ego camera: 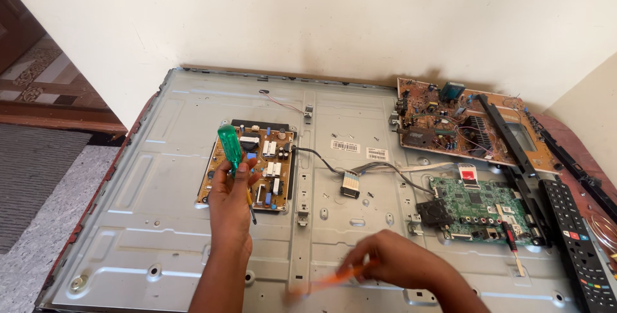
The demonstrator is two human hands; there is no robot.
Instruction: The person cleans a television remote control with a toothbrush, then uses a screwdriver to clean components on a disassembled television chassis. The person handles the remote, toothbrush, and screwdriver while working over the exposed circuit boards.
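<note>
My left hand (231, 200) grips a screwdriver with a clear green handle (229, 144), handle up, its shaft pointing down over a tan power board (270, 159) mounted on the grey metal back panel (160, 223) of a flat screen. My right hand (398, 263) hovers low over the panel's front middle and holds a blurred orange tool (324, 282), its tip pointing left. A black cable (321, 160) runs from the power board to a green main board (488, 210) at the right.
A brown circuit board (450, 120) leans at the back right with a black bar (508, 136) across it. A black remote control (578, 242) lies at the far right edge. A white wall stands behind; carpet and floor (38, 178) lie to the left.
</note>
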